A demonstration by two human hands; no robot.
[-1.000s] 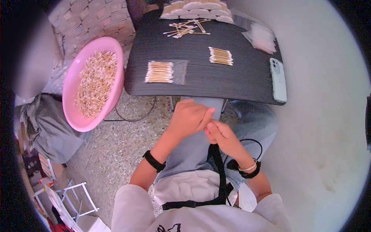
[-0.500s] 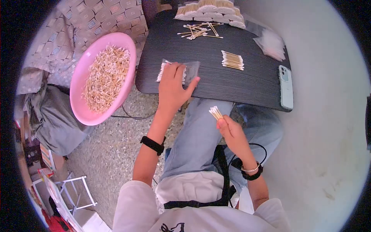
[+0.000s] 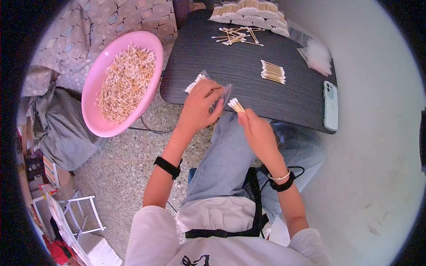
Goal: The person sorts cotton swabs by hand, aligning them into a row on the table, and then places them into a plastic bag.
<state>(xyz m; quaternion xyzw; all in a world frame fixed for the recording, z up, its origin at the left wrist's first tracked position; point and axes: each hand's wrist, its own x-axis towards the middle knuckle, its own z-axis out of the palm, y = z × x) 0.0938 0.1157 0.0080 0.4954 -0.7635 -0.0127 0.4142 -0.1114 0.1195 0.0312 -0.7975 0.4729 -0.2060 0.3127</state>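
A clear plastic bag with cotton swabs in it is at the table's near left edge. My left hand is closed on this bag, its fingers bent over the top and hiding the middle of it. In my right hand is a small bundle of cotton swabs, pinched between thumb and fingers with the white tips pointing up and left. Those tips are close to the bag's open-looking right end. Farther back on the table lies a neat row of swabs.
The dark table bears a loose pile of swabs, stacked filled packs, empty plastic bags and a phone at the right edge. A pink basin full of swabs stands left. A pale wall borders the right.
My left hand has gone from lying over the bag to gripping and tilting it. My right hand has brought its swab bundle up and left, close to the bag.
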